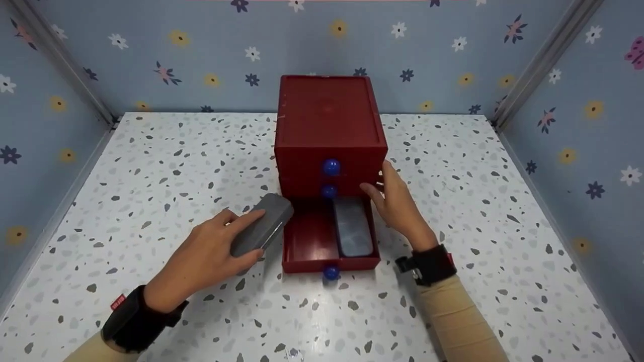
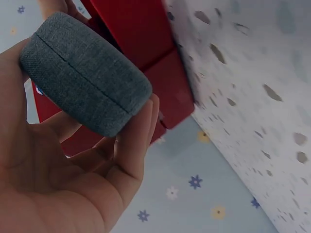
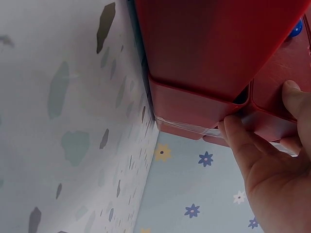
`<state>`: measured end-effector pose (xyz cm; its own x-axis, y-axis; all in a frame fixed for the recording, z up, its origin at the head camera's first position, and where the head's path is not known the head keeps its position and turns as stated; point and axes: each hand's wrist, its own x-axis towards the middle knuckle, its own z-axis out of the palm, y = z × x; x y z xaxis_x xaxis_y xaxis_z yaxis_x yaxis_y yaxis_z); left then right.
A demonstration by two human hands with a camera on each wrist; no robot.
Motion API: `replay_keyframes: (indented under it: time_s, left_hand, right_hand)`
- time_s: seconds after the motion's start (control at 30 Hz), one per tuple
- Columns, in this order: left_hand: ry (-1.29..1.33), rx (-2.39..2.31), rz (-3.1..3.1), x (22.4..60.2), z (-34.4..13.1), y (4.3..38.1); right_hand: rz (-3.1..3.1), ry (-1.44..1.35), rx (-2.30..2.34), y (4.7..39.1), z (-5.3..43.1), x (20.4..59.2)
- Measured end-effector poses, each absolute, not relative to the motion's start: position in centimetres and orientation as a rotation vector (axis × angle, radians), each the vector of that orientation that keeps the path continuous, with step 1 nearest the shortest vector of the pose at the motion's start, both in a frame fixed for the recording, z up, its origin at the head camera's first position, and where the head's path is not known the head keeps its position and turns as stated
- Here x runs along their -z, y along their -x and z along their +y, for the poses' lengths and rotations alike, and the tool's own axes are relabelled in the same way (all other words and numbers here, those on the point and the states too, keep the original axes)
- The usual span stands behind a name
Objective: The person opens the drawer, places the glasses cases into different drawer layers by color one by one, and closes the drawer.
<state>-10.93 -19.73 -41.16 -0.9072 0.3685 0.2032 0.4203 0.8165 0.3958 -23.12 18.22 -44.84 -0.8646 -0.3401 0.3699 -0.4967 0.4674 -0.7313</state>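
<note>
My left hand [image 1: 206,251] grips a grey, fabric-covered case [image 1: 269,218], shaped like a glasses case, by its long sides. It is held tilted just left of the pulled-out bottom drawer [image 1: 309,241]. In the left wrist view, a dark seam runs along the end of the case [image 2: 87,73]. A second grey case [image 1: 353,226] lies lengthwise in the drawer's right half. My right hand [image 1: 400,206] holds the right side of the red drawer unit [image 1: 327,110], thumb on its front and fingers along its side [image 3: 238,141].
Blue ball knobs [image 1: 331,167] sit on the drawer fronts; the two upper drawers are closed. The unit stands on a white speckled table [image 1: 201,161], with flower-patterned walls [image 1: 302,40] behind and at both sides. Clear tape [image 3: 189,127] runs along the unit's side.
</note>
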Motion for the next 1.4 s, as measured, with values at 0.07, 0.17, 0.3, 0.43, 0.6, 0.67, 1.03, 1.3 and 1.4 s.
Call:
replay_keyframes:
  time_s: [0.07, 0.17, 0.3, 0.43, 0.6, 0.67, 1.03, 1.3, 1.4]
  left_hand:
    - [0.653, 0.67, -2.894, 40.9, -19.0, 11.1]
    - [0.674, 0.676, -2.919, 40.7, -18.0, 11.3]
    - [0.688, 0.687, -2.949, 40.2, -16.8, 11.6]
    - [0.712, 0.682, -2.98, 39.8, -15.6, 11.9]
    - [0.725, 0.667, -3.013, 39.2, -14.3, 12.3]
    - [0.728, 0.651, -3.027, 39.0, -13.8, 12.5]
    - [0.744, 0.521, -3.077, 38.1, -11.3, 13.9]
    - [0.722, 0.365, -3.089, 38.3, -9.0, 15.1]
    - [0.711, 0.3, -3.077, 38.6, -8.5, 15.4]
  right_hand:
    - [-2.54, -0.725, -1.36, 23.1, 18.2, 44.8]
    - [-2.536, -0.724, -1.383, 23.2, 18.2, 44.8]
    - [-2.531, -0.727, -1.399, 23.2, 18.1, 44.8]
    - [-2.538, -0.724, -1.38, 23.1, 18.1, 44.8]
    - [-2.547, -0.731, -1.348, 23.1, 18.1, 44.7]
    - [-2.547, -0.735, -1.342, 23.1, 18.2, 44.7]
    - [-2.562, -0.727, -1.375, 23.1, 18.3, 44.8]
    - [-2.566, -0.713, -1.368, 23.1, 18.2, 44.7]
    - [-2.564, -0.709, -1.372, 23.1, 18.2, 44.6]
